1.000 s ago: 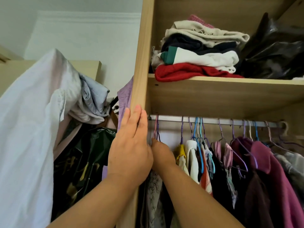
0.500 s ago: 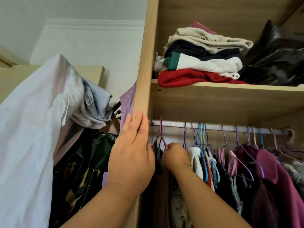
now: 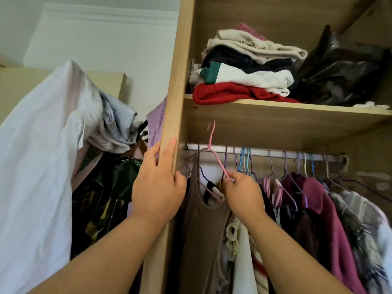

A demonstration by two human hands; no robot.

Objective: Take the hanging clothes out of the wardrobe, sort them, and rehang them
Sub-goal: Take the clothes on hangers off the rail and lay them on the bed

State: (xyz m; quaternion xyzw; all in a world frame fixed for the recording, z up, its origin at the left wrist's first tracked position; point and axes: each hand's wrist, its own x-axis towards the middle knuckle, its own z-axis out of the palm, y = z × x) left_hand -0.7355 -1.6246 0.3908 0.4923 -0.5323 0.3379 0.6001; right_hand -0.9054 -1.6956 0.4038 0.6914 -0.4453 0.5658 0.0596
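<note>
A metal rail runs under the wardrobe shelf, crowded with coloured wire hangers and clothes. My right hand pinches a pink wire hanger by its arm; its hook is lifted above the rail and tilted. A brown tank top hangs at the rail's left end, just left of that hand. My left hand grips the edge of the wardrobe's wooden side panel. Maroon and magenta garments hang further right.
Folded clothes and a black plastic bag lie on the shelf above the rail. Left of the panel, a white sheet-like cloth, grey and lilac garments and a dark shiny bag are piled up.
My right hand has moved right and lifted the pink hanger's hook off the rail. The brown tank top has come into view. My left hand now wraps the panel edge.
</note>
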